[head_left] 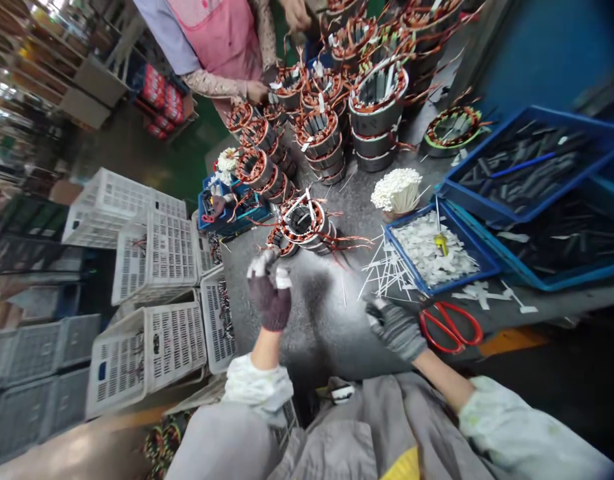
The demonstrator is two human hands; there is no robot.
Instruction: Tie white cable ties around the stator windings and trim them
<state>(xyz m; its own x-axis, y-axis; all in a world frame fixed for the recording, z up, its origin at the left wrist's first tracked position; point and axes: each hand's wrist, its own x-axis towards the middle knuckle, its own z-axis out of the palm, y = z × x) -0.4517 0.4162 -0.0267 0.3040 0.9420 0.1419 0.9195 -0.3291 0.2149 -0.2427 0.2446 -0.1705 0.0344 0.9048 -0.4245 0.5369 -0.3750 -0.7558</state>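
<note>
My left hand (269,297), in a dark glove with white fingertips, is raised over the grey table (331,320). Its back faces me and its fingers curl toward a small copper-wound stator (281,241) just beyond it; I cannot see whether it grips anything. A larger stator (307,223) with loose copper leads lies behind. My right hand (397,328), in a grey glove, rests on the table next to red-handled scissors (451,327), with scattered white paper strips (387,270) just past its fingertips. Nothing shows in it.
Stacked stators (374,100) fill the far table, where another person in a pink apron works. Blue trays hold white slips (437,250) and dark strips (527,170). A bundle of white sticks (397,190) stands upright. White perforated crates (151,300) are piled at the left.
</note>
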